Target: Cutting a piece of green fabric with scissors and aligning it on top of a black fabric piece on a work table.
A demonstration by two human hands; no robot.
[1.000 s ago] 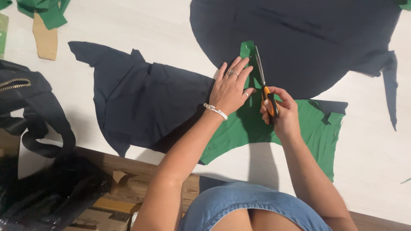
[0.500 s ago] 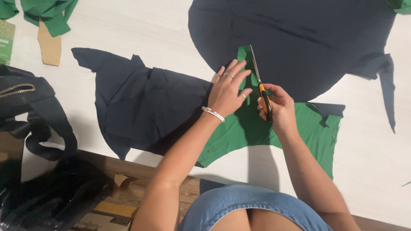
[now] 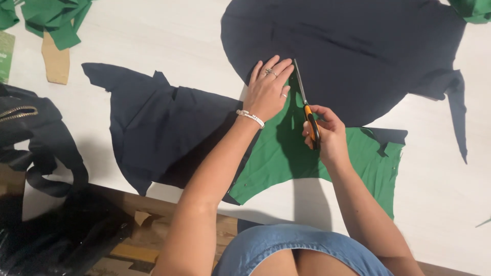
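Note:
My right hand (image 3: 327, 135) grips orange-handled scissors (image 3: 306, 110), blades pointing away from me along the upper edge of a green fabric piece (image 3: 296, 158). My left hand (image 3: 268, 89) lies flat, fingers spread, pressing the fabric just left of the blades; it wears rings and a beaded bracelet. The green piece lies on a white table (image 3: 153, 41), over a dark navy cut piece (image 3: 163, 128) to its left. A large rounded navy fabric (image 3: 358, 51) spreads beyond the blades.
Green fabric scraps (image 3: 51, 18) and a tan paper piece (image 3: 55, 61) lie at the far left. A black bag (image 3: 30, 128) sits at the table's left edge. More green cloth (image 3: 473, 9) shows at the top right corner.
Both hands have slid forward along the green fabric's edge toward the big navy piece, the scissors advancing with them; the strip of green above my left hand is now mostly covered.

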